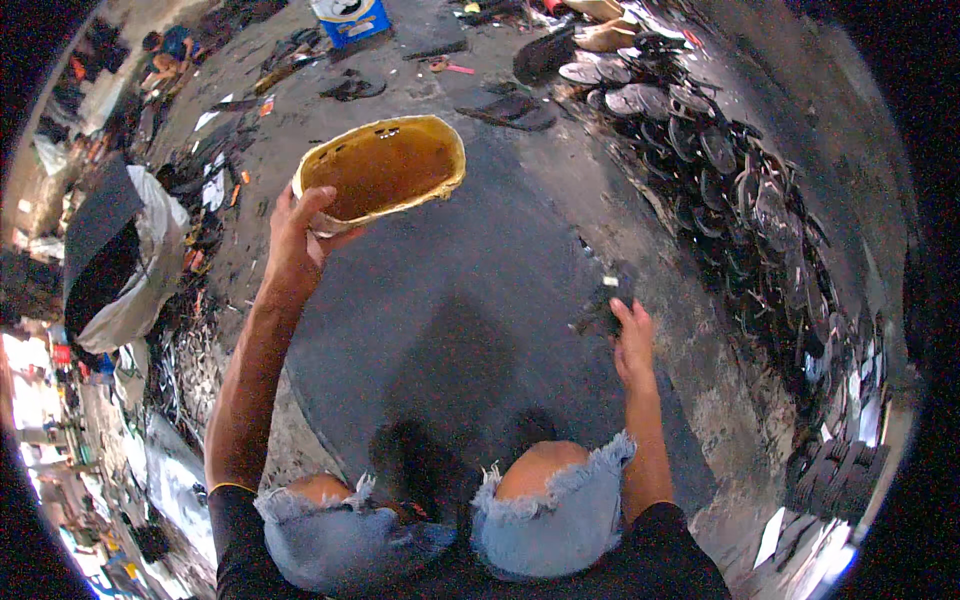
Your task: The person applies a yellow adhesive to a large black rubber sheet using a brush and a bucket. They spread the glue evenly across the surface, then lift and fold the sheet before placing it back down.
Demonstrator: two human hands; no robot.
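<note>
My right hand (633, 338) rests low over the dark mat (470, 300), fingers closed around a small dark object (606, 305) bearing a white patch. My left arm extends forward and up; my left hand (296, 232) pinches the near rim of a yellow basin (382, 168), thumb inside, fingers beneath. The basin tilts its opening toward me, long axis running left to right. Beyond it, a blue-and-white box (350, 18) lies on the floor; dark soles (715, 150) are heaped at far right.
</note>
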